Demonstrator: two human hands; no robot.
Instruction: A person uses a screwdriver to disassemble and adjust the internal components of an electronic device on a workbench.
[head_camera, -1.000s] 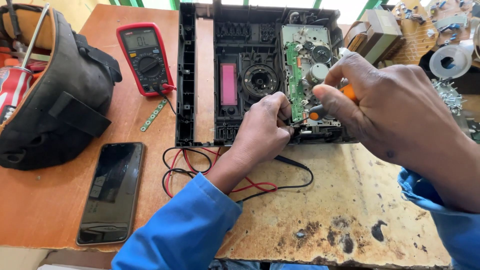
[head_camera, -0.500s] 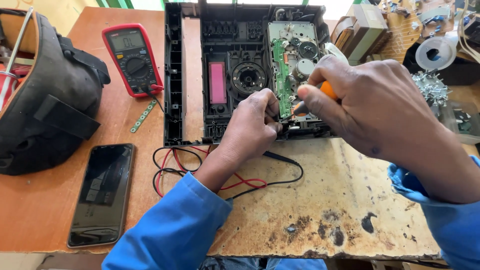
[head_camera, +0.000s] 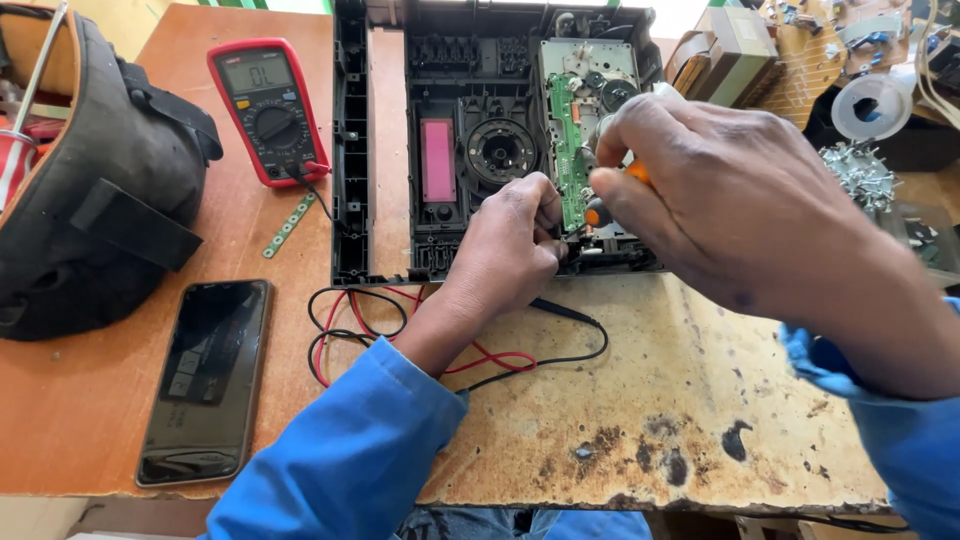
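A black fabric tool bag (head_camera: 90, 190) sits at the worktop's (head_camera: 640, 400) left edge, a dark smartphone (head_camera: 205, 380) in front of it and a red multimeter (head_camera: 268, 110) (red and black leads (head_camera: 400, 330) trailing) behind. The left hand (head_camera: 510, 245) pinches something, probably a probe tip, at the green circuit board (head_camera: 570, 165) inside the opened black plastic casing (head_camera: 480, 130). The right hand (head_camera: 720, 190) grips an orange-handled screwdriver (head_camera: 610, 195) against that board.

Grey multimeter screen (head_camera: 246, 73), dark phone screen (head_camera: 207, 380)
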